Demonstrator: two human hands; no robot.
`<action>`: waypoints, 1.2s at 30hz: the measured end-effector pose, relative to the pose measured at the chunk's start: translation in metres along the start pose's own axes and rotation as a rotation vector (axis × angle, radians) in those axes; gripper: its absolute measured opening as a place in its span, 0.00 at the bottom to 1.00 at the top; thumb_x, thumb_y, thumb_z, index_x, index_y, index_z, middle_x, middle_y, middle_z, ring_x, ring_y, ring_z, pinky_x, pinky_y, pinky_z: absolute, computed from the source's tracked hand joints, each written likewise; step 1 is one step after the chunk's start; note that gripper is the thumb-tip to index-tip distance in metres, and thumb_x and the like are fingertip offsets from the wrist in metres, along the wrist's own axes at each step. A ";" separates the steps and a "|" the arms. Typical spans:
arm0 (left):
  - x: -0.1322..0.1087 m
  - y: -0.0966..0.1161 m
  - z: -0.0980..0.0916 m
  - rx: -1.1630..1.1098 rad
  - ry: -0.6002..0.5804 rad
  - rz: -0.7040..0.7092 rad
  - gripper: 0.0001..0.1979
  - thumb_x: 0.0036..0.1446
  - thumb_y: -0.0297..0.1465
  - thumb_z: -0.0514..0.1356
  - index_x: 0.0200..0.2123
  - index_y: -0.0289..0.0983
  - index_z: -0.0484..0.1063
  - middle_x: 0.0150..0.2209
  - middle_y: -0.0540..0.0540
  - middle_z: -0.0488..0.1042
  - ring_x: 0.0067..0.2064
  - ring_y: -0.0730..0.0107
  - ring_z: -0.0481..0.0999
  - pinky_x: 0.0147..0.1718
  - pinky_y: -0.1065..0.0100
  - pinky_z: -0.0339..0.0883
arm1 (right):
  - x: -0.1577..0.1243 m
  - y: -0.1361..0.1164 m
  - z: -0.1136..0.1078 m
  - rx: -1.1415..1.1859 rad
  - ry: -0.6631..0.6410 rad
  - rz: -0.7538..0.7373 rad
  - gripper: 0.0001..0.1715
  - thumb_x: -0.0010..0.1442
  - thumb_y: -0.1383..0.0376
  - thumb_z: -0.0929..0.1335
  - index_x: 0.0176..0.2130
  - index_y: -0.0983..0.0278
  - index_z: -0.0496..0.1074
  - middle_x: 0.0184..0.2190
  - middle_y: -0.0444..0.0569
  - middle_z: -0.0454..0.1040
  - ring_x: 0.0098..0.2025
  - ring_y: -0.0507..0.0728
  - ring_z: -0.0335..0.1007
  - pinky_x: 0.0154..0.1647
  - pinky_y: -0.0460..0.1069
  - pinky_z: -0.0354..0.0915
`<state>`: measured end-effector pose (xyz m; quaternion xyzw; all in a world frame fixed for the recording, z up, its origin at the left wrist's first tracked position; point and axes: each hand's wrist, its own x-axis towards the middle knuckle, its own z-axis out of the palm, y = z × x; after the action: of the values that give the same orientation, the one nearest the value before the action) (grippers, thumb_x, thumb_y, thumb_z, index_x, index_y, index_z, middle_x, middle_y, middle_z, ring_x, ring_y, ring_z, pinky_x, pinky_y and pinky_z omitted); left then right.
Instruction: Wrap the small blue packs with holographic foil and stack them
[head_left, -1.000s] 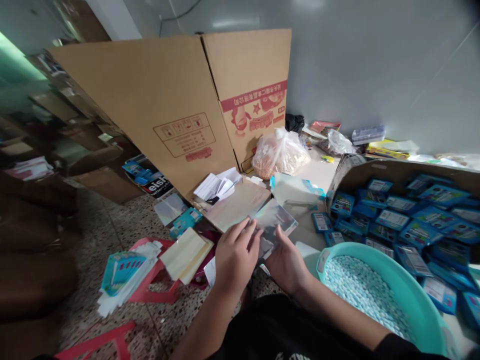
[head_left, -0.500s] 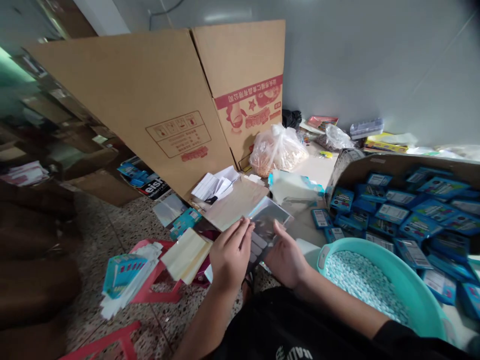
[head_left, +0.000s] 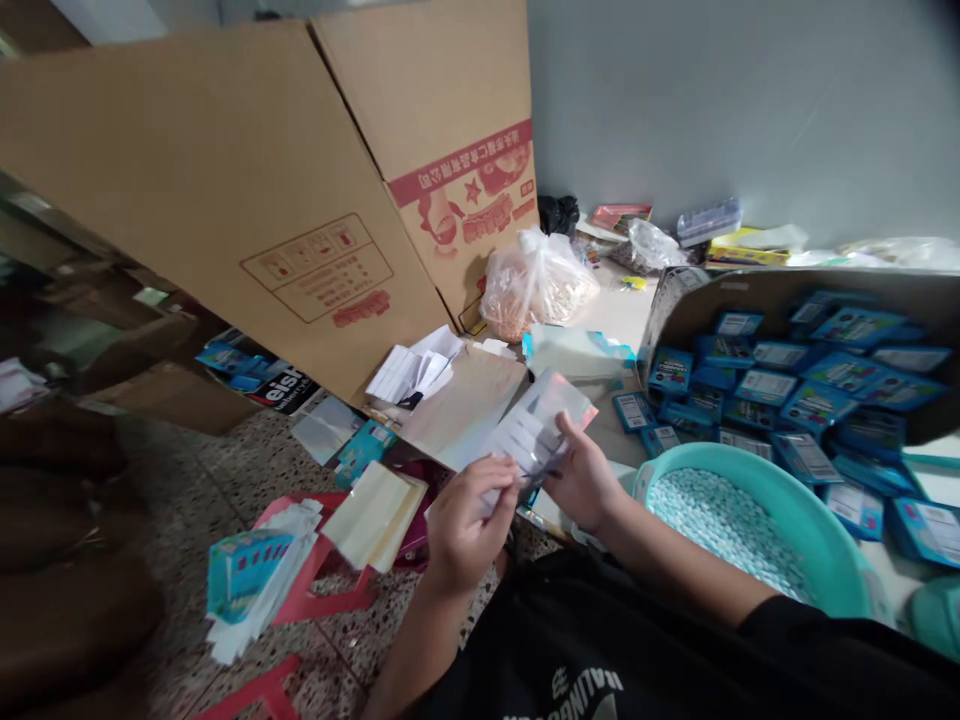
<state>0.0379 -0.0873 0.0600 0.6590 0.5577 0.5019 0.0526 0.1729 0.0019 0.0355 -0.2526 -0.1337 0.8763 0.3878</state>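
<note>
Between my two hands is a shiny, see-through plastic sheet (head_left: 531, 428) with pale bar-like patches; whether it is a flat sheet or a pouch I cannot tell. My left hand (head_left: 471, 512) pinches its near left edge, fingers curled over thumb. At its right edge my right hand (head_left: 586, 478) grips it, thumb on top and the other fingers hidden beneath. Just beyond lies a pale flat board (head_left: 465, 402), with folded white papers (head_left: 416, 370) at its far left. Left of my left hand is a stack of cream sheets (head_left: 373, 515).
A teal basin (head_left: 817, 540) of small pale-blue pieces stands at right, before a carton (head_left: 926, 400) with many blue boxes (head_left: 817, 410). A tall cardboard box (head_left: 225, 150) rises behind, beside a tied plastic bag (head_left: 536, 285). A red stool (head_left: 300, 590) stands lower left.
The plastic sheet has tilted and now catches more light, looking paler. My left hand has moved slightly down, and my right hand has risen a little. The camera view has shifted.
</note>
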 end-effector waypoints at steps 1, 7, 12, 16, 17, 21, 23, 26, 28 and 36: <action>-0.002 -0.002 0.001 -0.073 0.030 -0.119 0.02 0.60 0.29 0.60 0.36 0.38 0.72 0.36 0.45 0.80 0.43 0.65 0.81 0.47 0.59 0.75 | 0.007 -0.008 -0.014 -0.001 0.086 -0.045 0.17 0.58 0.53 0.68 0.41 0.62 0.73 0.34 0.49 0.81 0.43 0.62 0.77 0.44 0.57 0.72; -0.006 -0.033 -0.002 -0.191 0.097 -0.619 0.13 0.54 0.39 0.65 0.34 0.35 0.71 0.30 0.46 0.77 0.32 0.69 0.78 0.31 0.70 0.73 | 0.029 -0.056 -0.121 -0.317 0.768 -0.492 0.20 0.52 0.57 0.71 0.43 0.64 0.69 0.35 0.49 0.77 0.40 0.61 0.76 0.44 0.58 0.71; -0.005 -0.056 -0.005 -0.182 -0.018 -0.630 0.23 0.55 0.39 0.64 0.51 0.35 0.67 0.36 0.45 0.78 0.38 0.67 0.79 0.40 0.66 0.73 | 0.014 -0.072 -0.160 -0.742 1.155 -0.672 0.46 0.43 0.61 0.74 0.58 0.70 0.59 0.56 0.64 0.66 0.61 0.71 0.59 0.61 0.65 0.56; 0.001 -0.066 -0.006 -0.037 -0.230 -0.535 0.26 0.59 0.38 0.59 0.59 0.37 0.62 0.40 0.42 0.78 0.43 0.64 0.78 0.41 0.64 0.72 | 0.002 -0.085 -0.143 -1.234 1.149 -0.995 0.51 0.49 0.61 0.72 0.65 0.74 0.51 0.67 0.70 0.46 0.70 0.70 0.36 0.69 0.64 0.39; 0.004 -0.068 -0.007 -0.001 -0.278 -0.508 0.25 0.59 0.38 0.58 0.58 0.37 0.64 0.41 0.42 0.78 0.44 0.63 0.78 0.41 0.64 0.72 | 0.001 -0.087 -0.134 -1.337 1.011 -1.068 0.44 0.54 0.62 0.70 0.64 0.72 0.55 0.67 0.67 0.48 0.70 0.68 0.38 0.69 0.62 0.40; 0.016 -0.077 -0.006 0.012 -0.461 -0.370 0.21 0.64 0.37 0.52 0.58 0.40 0.66 0.44 0.42 0.78 0.47 0.61 0.78 0.46 0.61 0.70 | 0.005 -0.074 -0.089 -1.503 0.294 -0.953 0.19 0.64 0.64 0.62 0.52 0.61 0.73 0.50 0.57 0.72 0.54 0.62 0.67 0.59 0.59 0.59; 0.020 -0.082 -0.003 -0.045 -0.581 -0.287 0.22 0.65 0.39 0.49 0.59 0.40 0.66 0.46 0.40 0.78 0.49 0.60 0.77 0.48 0.60 0.70 | 0.010 -0.051 -0.065 -1.519 0.007 -0.742 0.20 0.63 0.64 0.65 0.54 0.58 0.73 0.45 0.53 0.76 0.46 0.60 0.72 0.52 0.57 0.66; 0.022 -0.092 0.003 -0.109 -0.673 -0.218 0.27 0.65 0.44 0.47 0.61 0.37 0.64 0.47 0.37 0.77 0.50 0.55 0.77 0.49 0.57 0.69 | 0.021 -0.013 -0.038 -1.619 -0.237 -0.572 0.30 0.57 0.64 0.71 0.59 0.57 0.69 0.47 0.54 0.76 0.45 0.60 0.73 0.48 0.55 0.68; 0.019 -0.100 0.006 -0.146 -0.666 -0.248 0.31 0.65 0.47 0.45 0.64 0.35 0.59 0.49 0.34 0.76 0.51 0.53 0.76 0.48 0.55 0.69 | 0.030 0.005 -0.028 -1.662 -0.228 -0.570 0.33 0.57 0.65 0.71 0.61 0.59 0.66 0.45 0.54 0.77 0.42 0.60 0.74 0.44 0.53 0.68; 0.015 -0.128 -0.003 -0.497 -0.639 -0.450 0.35 0.65 0.50 0.45 0.68 0.36 0.51 0.48 0.35 0.76 0.44 0.59 0.78 0.46 0.57 0.71 | 0.048 0.021 -0.015 -1.678 -0.155 -0.604 0.33 0.55 0.70 0.71 0.60 0.59 0.68 0.36 0.50 0.78 0.37 0.57 0.72 0.40 0.49 0.66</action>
<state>-0.0535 -0.0293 -0.0097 0.6105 0.5054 0.3684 0.4860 0.1410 0.0245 -0.0021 -0.3473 -0.8171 0.3653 0.2797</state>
